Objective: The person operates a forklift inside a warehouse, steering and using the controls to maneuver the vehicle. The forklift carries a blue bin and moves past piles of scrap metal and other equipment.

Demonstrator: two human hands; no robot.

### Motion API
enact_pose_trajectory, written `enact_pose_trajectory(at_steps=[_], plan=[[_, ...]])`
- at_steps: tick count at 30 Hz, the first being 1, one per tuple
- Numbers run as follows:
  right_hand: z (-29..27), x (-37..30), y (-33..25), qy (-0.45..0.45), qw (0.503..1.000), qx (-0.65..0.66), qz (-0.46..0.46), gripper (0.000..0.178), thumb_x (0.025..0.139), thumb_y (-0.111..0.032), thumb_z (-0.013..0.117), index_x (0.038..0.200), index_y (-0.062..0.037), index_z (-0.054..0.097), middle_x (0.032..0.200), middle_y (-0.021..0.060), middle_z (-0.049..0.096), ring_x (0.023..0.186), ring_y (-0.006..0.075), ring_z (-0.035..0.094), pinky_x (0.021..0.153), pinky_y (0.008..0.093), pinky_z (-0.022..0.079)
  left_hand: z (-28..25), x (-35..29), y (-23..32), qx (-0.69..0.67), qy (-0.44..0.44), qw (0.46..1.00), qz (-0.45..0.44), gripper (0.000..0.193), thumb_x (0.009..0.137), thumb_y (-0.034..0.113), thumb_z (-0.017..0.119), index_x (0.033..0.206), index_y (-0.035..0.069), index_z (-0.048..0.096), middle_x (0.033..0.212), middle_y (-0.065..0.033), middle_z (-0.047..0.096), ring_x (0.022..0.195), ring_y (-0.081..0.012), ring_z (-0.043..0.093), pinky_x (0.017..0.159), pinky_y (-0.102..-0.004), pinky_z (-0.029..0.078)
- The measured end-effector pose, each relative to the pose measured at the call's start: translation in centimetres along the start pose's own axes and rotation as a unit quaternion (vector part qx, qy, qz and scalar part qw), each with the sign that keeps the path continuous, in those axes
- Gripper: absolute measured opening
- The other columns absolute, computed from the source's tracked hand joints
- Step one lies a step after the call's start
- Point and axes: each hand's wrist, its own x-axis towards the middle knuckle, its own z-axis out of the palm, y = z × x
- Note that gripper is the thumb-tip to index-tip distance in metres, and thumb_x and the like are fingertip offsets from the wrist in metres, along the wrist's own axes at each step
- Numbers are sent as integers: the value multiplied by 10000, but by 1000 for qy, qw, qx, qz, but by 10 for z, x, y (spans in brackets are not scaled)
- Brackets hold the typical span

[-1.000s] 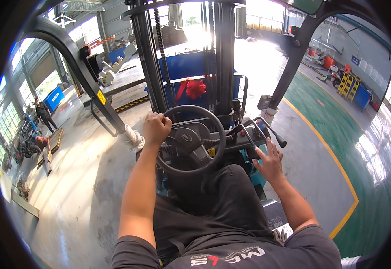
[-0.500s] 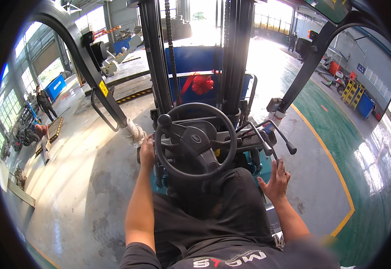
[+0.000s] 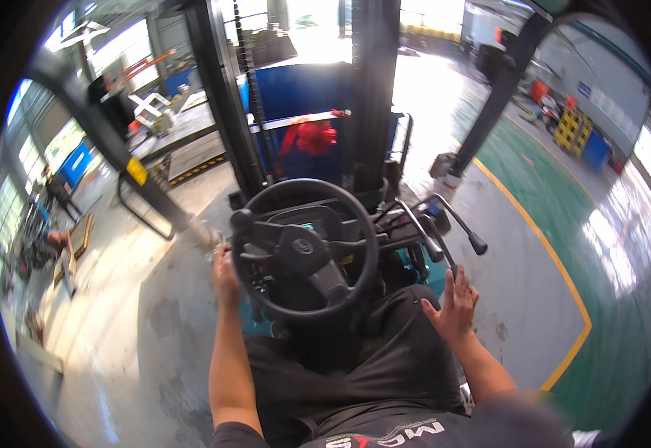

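Steering wheel [image 3: 303,246]: one, black, ahead of the dark-trousered lap [image 3: 340,377], a round knob [image 3: 242,219] at the upper left of its rim. Left hand [image 3: 226,280]: just outside the wheel's left rim, below the knob, fingertips pointing forward; whether they grip or touch anything cannot be told. Control levers [image 3: 434,251]: dark-ended group, right of the wheel. Right hand [image 3: 454,305]: fingers extended and apart, thumb spread leftward, nothing seen in the grasp; tip of one slim lever right at the fingertips, contact unclear; two thicker lever ends farther forward. Beyond the wheel: black mast [image 3: 374,97], blue panel [image 3: 295,89], red ribbon [image 3: 315,139]. At right: yellow floor line [image 3: 542,224]
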Motion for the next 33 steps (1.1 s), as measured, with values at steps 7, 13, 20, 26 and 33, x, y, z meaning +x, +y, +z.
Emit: enact_pose_trajectory(at_steps=[7,13,20,26,33], plan=[[-61,-43,-33,-105,992,-29,64,885,966,-650,609,1628,-102,396,1637,322,395,1388,442,532,975,563,420,-68,-105,53,20,-55,998,-30,473,1083,303,461,1392,-18,617,1316,-158,669,1187,-265,672,1032,-405,569],[-380,-278,-216,35,999,40,2,924,940,-593,674,1677,-158,323,1509,296,522,1390,409,515,1025,519,393,-297,-428,280,416,204,875,-138,470,1119,294,445,1165,-58,753,1089,-162,755,1049,-245,689,945,-341,520],[-356,-281,-265,-140,986,88,25,270,914,-356,739,1023,-110,712,1010,97,689,1005,259,687,941,450,452,-266,-420,374,464,-94,851,228,451,1107,372,504,1287,13,708,1378,-169,657,1249,-316,621,1073,-400,446],[-377,-325,-279,-123,990,62,35,202,997,-315,621,946,-142,710,895,67,734,883,250,729,677,428,600,-179,-400,389,487,-93,731,469,155,970,122,674,1060,28,759,1016,-139,757,893,-353,722,757,-439,579],[-439,-347,-270,-246,952,136,121,260,1023,-314,624,1183,-173,772,1020,156,735,981,370,737,842,487,600,-74,-526,446,391,-183,879,202,382,933,279,727,683,-7,681,727,-179,657,719,-368,661,680,-477,507]])
